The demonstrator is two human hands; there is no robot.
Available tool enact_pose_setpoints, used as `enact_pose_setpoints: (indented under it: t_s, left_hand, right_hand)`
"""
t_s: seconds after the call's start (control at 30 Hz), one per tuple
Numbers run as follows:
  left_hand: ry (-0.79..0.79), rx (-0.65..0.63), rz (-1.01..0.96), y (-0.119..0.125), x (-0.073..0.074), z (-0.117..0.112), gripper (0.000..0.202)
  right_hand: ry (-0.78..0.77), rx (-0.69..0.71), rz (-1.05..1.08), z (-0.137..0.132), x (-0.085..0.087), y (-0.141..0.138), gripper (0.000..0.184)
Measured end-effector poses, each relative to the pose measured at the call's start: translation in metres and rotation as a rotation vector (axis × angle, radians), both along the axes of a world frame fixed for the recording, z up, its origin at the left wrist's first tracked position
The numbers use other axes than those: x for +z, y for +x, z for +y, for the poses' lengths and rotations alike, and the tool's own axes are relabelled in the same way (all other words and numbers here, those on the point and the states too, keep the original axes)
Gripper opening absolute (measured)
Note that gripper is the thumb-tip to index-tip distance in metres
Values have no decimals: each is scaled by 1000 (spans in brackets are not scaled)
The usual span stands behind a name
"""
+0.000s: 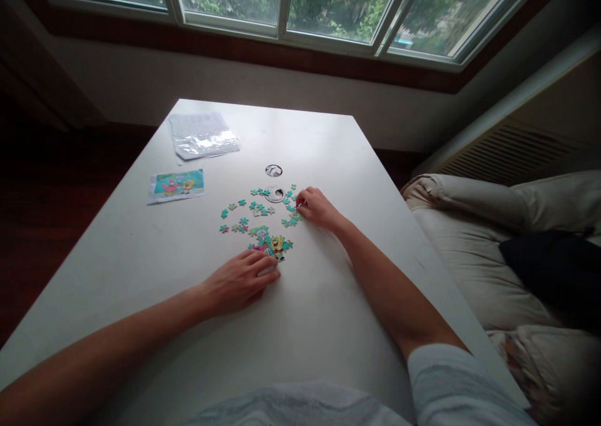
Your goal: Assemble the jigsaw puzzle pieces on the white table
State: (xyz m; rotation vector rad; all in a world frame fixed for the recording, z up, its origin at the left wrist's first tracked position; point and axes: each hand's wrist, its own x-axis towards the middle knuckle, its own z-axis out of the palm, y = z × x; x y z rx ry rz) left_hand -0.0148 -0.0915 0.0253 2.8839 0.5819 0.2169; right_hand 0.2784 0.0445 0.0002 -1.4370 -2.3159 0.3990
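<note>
A partly joined jigsaw puzzle [277,244] with cartoon figures lies on the white table. My left hand [244,277] lies at its lower edge, fingers loosely bent and touching it, covering part of it. Loose teal puzzle pieces [243,221] are scattered above and left of the joined part. To the right, my right hand [317,207] has its fingertips pinched together at the edge of another group of loose pieces [290,221]. What the fingertips pinch looks like a small puzzle piece, mostly hidden by the fingers.
A picture card [178,185] with the cartoon figures lies left of the pieces. Behind it is a clear plastic sleeve with papers [204,136]. A round grommet [273,170] and a round cover [275,194] are in the table [154,257]. A beige sofa [451,250] stands at the right.
</note>
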Motion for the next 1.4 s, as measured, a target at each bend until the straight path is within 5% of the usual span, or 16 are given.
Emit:
enact_pose_setpoints:
  t_s: [0.2,0.37,0.57,0.7,1.03,1.4]
  left_hand:
    - [25,95,-7,2,-2,-6,41]
    - [17,117,-30,3,-4,-6,47]
    - [-23,28,2,0,-1,-3,49]
    - [-14,28,2,0,-1,-2,42]
    - [-25,42,7,2,0,-2,38]
    - [-28,40,1,4,1,-3,37]
  right_hand:
    - [49,61,139,1,-7,-3,13]
    - [63,-21,357,-3,-3,-12,16]
    - [-172,154,491,-30,14,-43,27]
    - [-258,293,420,-47,17,-63,16]
    - [-124,486,280,-49,12,-71,11]
    - [-103,542,212,-47,8,-74,14]
